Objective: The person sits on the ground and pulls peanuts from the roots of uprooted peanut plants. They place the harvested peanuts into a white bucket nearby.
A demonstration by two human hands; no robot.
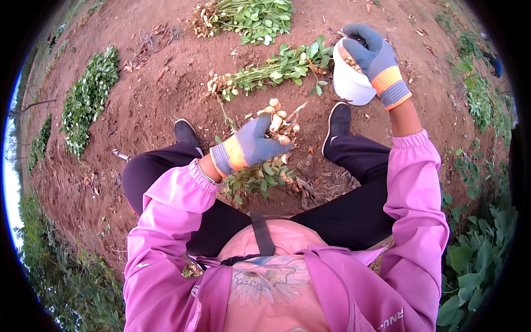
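Note:
My left hand (262,139), in a grey work glove with an orange cuff band, grips a peanut plant by its root end. A cluster of peanut pods (277,118) and roots sticks up past the thumb and fingers. The plant's leafy stems (265,178) hang below the hand, between my legs. At the upper right, my right hand (369,47), gloved alike, is over the mouth of a white plastic bucket (352,87). Its fingers are curled, and the palm is hidden. Loose peanuts (352,63) show inside the bucket below the thumb.
A pulled peanut plant (265,76) lies ahead on reddish soil, its leaves near the bucket. Farther off is another peanut bunch (249,18). Leafy heaps (91,99) lie at left. My shoes (338,122) flank the work spot. Green plants (468,265) grow at lower right.

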